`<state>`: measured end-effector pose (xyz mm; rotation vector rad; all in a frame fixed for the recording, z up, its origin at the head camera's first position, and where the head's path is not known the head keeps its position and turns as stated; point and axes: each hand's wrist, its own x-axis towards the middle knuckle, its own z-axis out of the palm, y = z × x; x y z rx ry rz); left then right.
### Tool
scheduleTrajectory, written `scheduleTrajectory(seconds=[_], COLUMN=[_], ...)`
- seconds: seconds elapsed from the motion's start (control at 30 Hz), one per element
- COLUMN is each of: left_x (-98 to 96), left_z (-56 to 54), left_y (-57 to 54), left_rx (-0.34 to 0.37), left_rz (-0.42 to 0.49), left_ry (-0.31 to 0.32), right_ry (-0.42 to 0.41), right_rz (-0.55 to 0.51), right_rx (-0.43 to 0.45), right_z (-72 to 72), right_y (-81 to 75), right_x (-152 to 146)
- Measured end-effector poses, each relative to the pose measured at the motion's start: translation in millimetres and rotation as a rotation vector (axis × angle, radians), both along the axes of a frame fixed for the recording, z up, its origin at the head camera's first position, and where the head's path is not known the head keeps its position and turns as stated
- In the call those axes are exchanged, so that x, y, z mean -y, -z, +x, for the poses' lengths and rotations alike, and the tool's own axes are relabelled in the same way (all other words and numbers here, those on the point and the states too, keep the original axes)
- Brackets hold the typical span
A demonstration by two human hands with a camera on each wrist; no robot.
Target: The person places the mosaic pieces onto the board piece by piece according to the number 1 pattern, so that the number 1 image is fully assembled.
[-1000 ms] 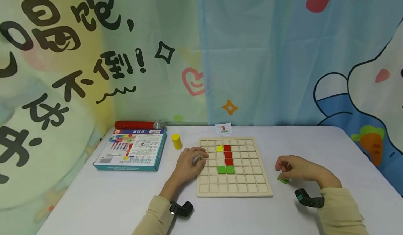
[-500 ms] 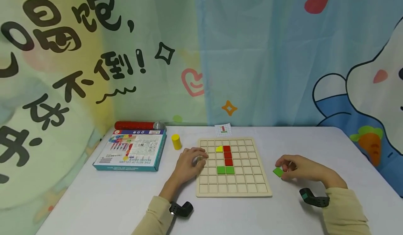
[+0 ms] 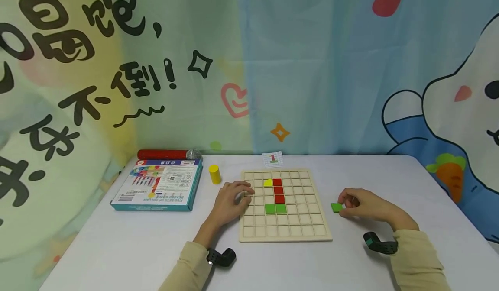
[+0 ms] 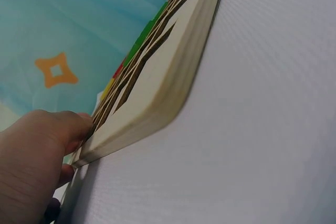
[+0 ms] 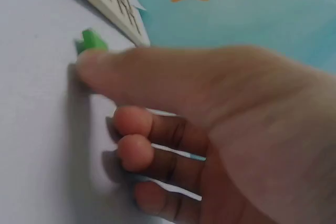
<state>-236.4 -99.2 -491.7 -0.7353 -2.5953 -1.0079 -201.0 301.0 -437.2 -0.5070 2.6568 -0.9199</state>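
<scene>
A wooden grid board lies on the white table. My left hand holds its left edge; in the left wrist view the thumb lies over the rim. On the board sit three red tiles in a column, a yellow piece beside the top one, and two green tiles below. Right of the board, my right hand pinches a loose green tile between thumb and finger, low over the table. In the right wrist view the thumb partly hides this tile.
A small pattern card lies behind the board. To the left are a yellow cylinder, a flat printed box and a red microphone. A printed curtain hangs behind the table.
My right hand has lifted and turned the green tile and brought it left, nearer the board. My left hand has stayed at the board's edge. The head view has shifted slightly.
</scene>
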Motion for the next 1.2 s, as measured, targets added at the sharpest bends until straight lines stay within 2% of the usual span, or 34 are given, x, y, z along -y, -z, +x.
scheduleTrajectory(seconds=[0.17,0.43,0.67,1.2], left_x=[-2.1,-2.7,-2.5,0.0], left_z=[-1.1,-2.1,-0.8,0.3], left_y=[1.1,0.0,-0.5,-2.6], left_rx=[0.006,0.01,0.01,-0.002], left_rz=[-0.012,-0.017,-0.021,-0.016], left_ry=[0.005,0.009,0.006,0.009], right_ry=[-0.003,-0.036,-0.014,0.034], right_rz=[-0.002,-0.068,-0.107,-0.12], right_rx=[-0.005,-0.048,-0.055,-0.086], right_z=[1.0,1.3,2.2,-1.2], right_y=[0.5,2.7,3.9,6.3], right_x=[-3.1,-6.4,-0.7,15.6])
